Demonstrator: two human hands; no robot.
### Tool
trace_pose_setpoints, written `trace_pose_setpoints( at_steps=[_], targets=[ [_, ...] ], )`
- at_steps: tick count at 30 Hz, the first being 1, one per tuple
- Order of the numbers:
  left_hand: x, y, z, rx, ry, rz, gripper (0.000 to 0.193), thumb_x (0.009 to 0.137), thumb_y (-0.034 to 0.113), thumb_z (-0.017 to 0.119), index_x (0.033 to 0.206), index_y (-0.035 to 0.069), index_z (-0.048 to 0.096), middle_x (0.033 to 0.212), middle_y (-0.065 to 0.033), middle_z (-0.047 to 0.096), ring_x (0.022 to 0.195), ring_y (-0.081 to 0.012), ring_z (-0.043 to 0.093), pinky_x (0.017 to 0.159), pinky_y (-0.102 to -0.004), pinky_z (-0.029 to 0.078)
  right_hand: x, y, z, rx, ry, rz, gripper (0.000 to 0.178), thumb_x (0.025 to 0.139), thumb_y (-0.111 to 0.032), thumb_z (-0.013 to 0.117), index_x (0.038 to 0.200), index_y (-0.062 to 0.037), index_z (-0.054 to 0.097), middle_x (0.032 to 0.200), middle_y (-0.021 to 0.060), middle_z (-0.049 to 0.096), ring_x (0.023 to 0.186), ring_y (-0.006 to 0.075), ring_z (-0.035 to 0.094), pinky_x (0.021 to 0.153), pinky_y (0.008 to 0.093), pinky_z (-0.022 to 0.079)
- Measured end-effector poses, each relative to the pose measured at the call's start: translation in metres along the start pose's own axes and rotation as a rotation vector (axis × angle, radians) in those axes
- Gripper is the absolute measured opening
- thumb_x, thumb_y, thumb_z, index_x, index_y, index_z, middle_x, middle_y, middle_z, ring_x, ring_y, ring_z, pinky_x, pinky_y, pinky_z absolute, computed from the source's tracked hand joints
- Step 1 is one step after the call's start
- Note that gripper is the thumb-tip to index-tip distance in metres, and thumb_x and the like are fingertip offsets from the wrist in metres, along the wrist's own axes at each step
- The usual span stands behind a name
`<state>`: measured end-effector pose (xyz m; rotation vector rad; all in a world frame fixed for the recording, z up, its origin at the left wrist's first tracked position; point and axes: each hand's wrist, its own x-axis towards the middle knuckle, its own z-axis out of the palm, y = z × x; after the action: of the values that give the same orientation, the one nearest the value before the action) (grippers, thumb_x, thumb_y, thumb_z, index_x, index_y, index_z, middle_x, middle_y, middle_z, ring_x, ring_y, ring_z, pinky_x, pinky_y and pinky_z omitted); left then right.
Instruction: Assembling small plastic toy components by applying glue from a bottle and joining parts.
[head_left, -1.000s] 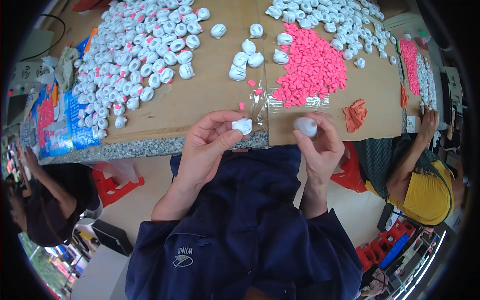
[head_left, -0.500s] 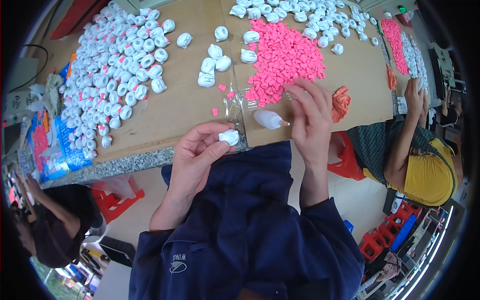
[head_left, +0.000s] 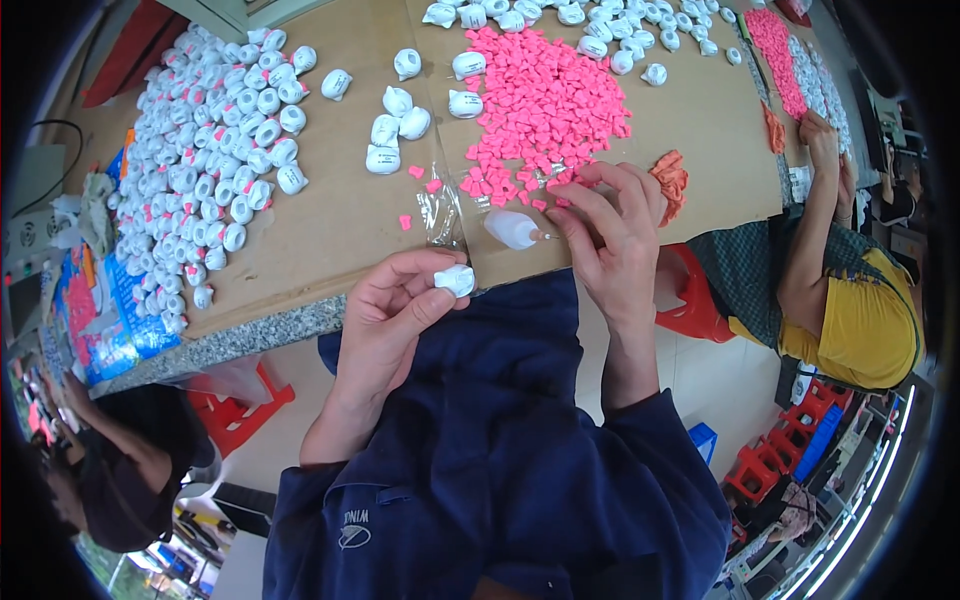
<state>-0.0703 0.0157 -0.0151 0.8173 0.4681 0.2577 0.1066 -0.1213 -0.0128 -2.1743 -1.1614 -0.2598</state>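
Note:
My left hand (head_left: 395,305) pinches a small white plastic piece (head_left: 456,279) just off the table's near edge. My right hand (head_left: 610,235) reaches over the brown table (head_left: 330,230) and holds a white bulb-shaped piece (head_left: 512,229) by its thin tip, fingers beside the heap of small pink pieces (head_left: 545,110). A crumpled clear plastic bag (head_left: 440,210) lies between the two hands.
A big pile of white pieces (head_left: 225,150) covers the table's left; a few loose ones (head_left: 395,130) lie mid-table, more at the far edge. An orange scrap (head_left: 668,180) lies right of my hand. A person in yellow (head_left: 850,310) works on the right, another sits lower left. Red stools stand below.
My right hand has moved from near my chest out over the table to the pink heap, carrying its white piece. The left hand stays put with its piece.

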Motion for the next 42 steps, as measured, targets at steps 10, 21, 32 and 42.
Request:
trace_pose_setpoints(
  at_steps=[10, 21, 32, 42],
  targets=[
    [0.000, 0.001, 0.006, -0.002, 0.033, 0.005, 0.026, 0.082, -0.001, 0.058, 0.107, -0.002, 0.053, 0.110, -0.0149, 0.056, 0.093, -0.0213, 0.059, 0.081, -0.0303, 0.047, -0.001, -0.009, -0.010, 0.184, 0.036, 0.010, 0.016, 0.070, 0.003, 0.066, 0.085, -0.0029, 0.063, 0.086, 0.0068, 0.058, 0.082, 0.0237, 0.053, 0.075, 0.0326, 0.041],
    [0.000, -0.012, 0.016, 0.083, 0.009, 0.220, 0.029, 0.077, -0.011, 0.061, 0.104, -0.005, 0.055, 0.103, -0.0121, 0.058, 0.094, -0.0172, 0.059, 0.086, -0.0279, 0.049, -0.022, -0.061, -0.009, 0.523, -0.057, 0.101, 0.019, 0.070, 0.011, 0.064, 0.086, 0.0025, 0.061, 0.078, 0.0105, 0.061, 0.069, 0.0194, 0.057, 0.060, 0.0261, 0.044],
    [-0.001, -0.011, 0.010, 0.245, -0.084, 0.260, 0.018, 0.074, -0.009, 0.064, 0.091, -0.003, 0.063, 0.101, -0.0151, 0.059, 0.090, -0.0186, 0.061, 0.081, -0.0279, 0.052, -0.021, -0.052, -0.016, 0.809, -0.340, 0.482, 0.014, 0.069, 0.003, 0.069, 0.082, 0.0021, 0.065, 0.075, 0.0071, 0.062, 0.068, 0.0123, 0.056, 0.059, 0.0235, 0.042],
    [0.002, -0.012, 0.005, 0.365, -0.110, 0.265, 0.016, 0.074, -0.006, 0.067, 0.089, -0.002, 0.064, 0.095, -0.0128, 0.063, 0.088, -0.0174, 0.062, 0.078, -0.0267, 0.052, -0.032, -0.048, -0.004, 0.862, -0.287, 0.428, 0.010, 0.068, 0.003, 0.070, 0.077, 0.0024, 0.065, 0.074, 0.0072, 0.061, 0.068, 0.0128, 0.055, 0.060, 0.0234, 0.041]
  ],
)
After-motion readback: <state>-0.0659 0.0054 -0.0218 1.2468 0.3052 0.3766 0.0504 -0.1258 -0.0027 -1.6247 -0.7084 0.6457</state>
